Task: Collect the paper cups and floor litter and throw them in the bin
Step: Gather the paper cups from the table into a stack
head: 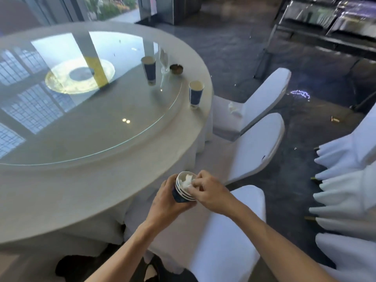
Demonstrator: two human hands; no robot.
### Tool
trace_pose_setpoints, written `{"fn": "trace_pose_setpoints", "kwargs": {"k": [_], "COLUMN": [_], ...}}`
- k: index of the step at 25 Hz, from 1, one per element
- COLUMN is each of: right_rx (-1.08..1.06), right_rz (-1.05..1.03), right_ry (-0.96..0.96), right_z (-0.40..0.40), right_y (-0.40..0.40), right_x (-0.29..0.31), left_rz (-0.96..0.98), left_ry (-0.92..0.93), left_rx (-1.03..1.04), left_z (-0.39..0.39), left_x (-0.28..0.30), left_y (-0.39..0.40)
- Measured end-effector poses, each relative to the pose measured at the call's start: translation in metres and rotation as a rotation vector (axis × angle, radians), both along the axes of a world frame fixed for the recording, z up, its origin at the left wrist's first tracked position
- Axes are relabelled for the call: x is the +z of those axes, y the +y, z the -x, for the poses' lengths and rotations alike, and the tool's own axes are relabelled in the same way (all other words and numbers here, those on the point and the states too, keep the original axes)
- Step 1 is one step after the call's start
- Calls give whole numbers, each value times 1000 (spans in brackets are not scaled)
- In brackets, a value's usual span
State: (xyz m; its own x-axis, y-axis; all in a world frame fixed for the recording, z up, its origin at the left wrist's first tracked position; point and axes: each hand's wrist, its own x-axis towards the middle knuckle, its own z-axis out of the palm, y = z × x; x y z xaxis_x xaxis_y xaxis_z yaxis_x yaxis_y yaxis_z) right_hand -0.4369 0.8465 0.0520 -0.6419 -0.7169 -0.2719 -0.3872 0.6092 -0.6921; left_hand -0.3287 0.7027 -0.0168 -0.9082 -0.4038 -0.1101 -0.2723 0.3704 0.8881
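My left hand (164,202) grips a stack of nested blue paper cups (182,193) just off the table's near edge. Crumpled white tissue (186,181) fills the top cup, and my right hand (207,191) pinches that tissue at the rim. Two more blue paper cups stand on the round table (101,190): one (149,69) on the glass turntable, one (195,95) near the right edge. A crumpled tissue (234,110) lies on a chair seat. Small bits of litter (334,119) lie on the dark floor to the right. No bin is in view.
A clear glass (165,65) and a small ashtray (176,68) stand beside the far cup. White-covered chairs (258,139) line the table's right side, with one (227,231) below my hands. More draped chairs (350,190) crowd the right edge. A metal rack (325,27) stands at the back right.
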Motion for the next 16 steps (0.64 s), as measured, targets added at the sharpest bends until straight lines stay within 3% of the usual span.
{"fn": "trace_pose_setpoints", "kwargs": {"k": [9, 13, 16], "right_rx": [227, 249, 251], "right_rz": [-94, -233, -112], "right_ry": [-254, -200, -168], "right_z": [24, 47, 75], "right_y": [163, 205, 220], "right_x": [39, 49, 56], "left_rz": [231, 277, 281], "left_ry": [135, 140, 167], "left_rx": [0, -57, -21], "left_z": [22, 45, 72], "left_x": [55, 67, 73], "left_y": [162, 209, 223]}}
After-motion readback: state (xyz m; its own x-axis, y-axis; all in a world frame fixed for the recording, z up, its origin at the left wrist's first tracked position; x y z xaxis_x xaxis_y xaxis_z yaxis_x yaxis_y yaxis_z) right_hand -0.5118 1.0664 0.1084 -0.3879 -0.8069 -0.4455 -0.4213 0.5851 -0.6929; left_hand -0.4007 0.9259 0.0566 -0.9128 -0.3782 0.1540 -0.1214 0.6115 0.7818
